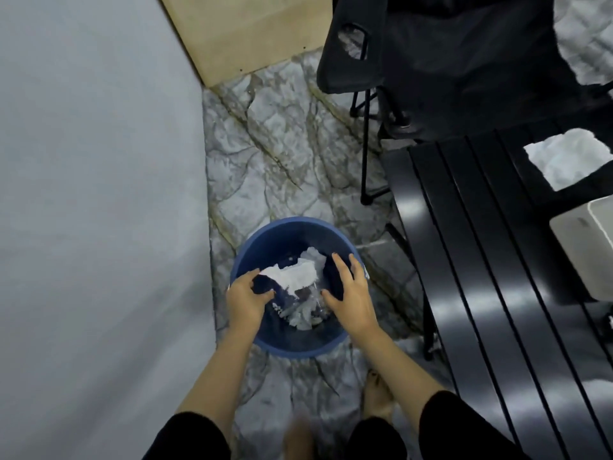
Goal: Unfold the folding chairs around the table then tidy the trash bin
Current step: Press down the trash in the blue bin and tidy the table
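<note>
Trash bin [265, 240], blue plastic, stands on the stone floor beside the black table [481, 260]. We judge it light; our left hand [247, 298] curls at its rim, right hand [351, 293] spread wide over crumpled paper [295, 273].

My trash bin [292, 343] is blue, with white crumpled paper [293, 275] inside it. The floor [282, 154] under it has a grey stone pattern veined with brownish cracks. The wall [93, 194] to my left is plain pale grey, and a tan board [252, 31] stands beyond. The folding chair [447, 61] is black, the slatted worktop [481, 293] glossy black, and my sleeves [464, 426] are black too.
</note>
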